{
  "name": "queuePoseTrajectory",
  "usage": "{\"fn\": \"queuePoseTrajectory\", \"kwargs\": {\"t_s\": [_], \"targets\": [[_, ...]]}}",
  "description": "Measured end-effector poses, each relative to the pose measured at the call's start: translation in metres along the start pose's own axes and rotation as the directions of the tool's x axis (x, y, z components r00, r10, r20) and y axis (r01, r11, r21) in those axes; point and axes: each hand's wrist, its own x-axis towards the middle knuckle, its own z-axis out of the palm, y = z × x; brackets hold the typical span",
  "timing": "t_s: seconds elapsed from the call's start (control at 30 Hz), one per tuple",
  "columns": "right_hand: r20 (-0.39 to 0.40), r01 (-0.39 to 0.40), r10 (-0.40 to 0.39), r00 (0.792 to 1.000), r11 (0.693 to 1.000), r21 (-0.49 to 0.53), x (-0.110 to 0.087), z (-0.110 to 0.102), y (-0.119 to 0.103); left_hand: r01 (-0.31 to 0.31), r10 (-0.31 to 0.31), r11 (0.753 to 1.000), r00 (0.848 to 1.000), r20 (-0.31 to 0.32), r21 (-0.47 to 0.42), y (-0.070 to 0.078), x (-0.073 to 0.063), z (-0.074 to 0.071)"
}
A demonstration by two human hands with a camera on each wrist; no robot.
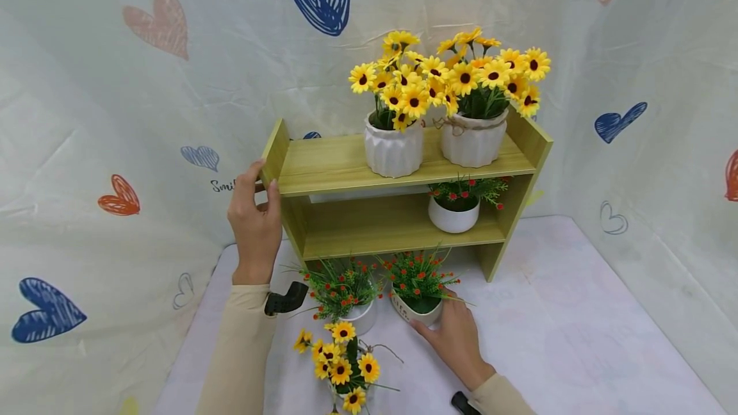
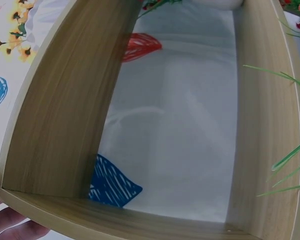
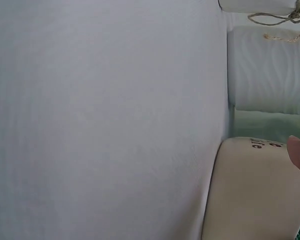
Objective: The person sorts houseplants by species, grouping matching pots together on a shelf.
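Observation:
At the upper left end of a wooden two-tier shelf (image 1: 328, 162), my left hand (image 1: 256, 223) grips the side board between thumb and fingers. The left wrist view shows its fingers (image 2: 20, 227) around the board's edge. In front of the shelf, my right hand (image 1: 458, 338) holds a cream lettered pot (image 3: 260, 190) by its right side; the thumb lies near the lettering. This pot carries a red-flowered green plant (image 1: 418, 274). Left of it is another red-flowered plant (image 1: 346, 287) in a round white pot, and nearer me a potted yellow sunflower bunch (image 1: 340, 367).
On the top board stand two white fluted pots, one on the left (image 1: 394, 151) and one on the right (image 1: 475, 143), both with yellow sunflowers. A white bowl-shaped pot (image 1: 453, 216) with a red-flowered plant sits on the middle board's right. A heart-printed curtain (image 1: 230, 50) hangs behind.

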Motion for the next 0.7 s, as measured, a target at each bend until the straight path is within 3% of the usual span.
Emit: {"fn": "queuePoseTrajectory", "kwargs": {"t_s": [0.43,0.7], "targets": [[-0.004,-0.046,0.046,0.999,0.998,0.036,0.0098,0.0075,-0.0027,0.002,-0.002,1.0,1.0,-0.002,0.001,0.0002,0.0003,-0.0002],[-0.011,-0.087,0.088,0.996,0.992,0.086,0.005,-0.001,0.0011,0.004,-0.004,1.0,1.0,-0.005,0.002,-0.0005,-0.0003,0.0006]]}}
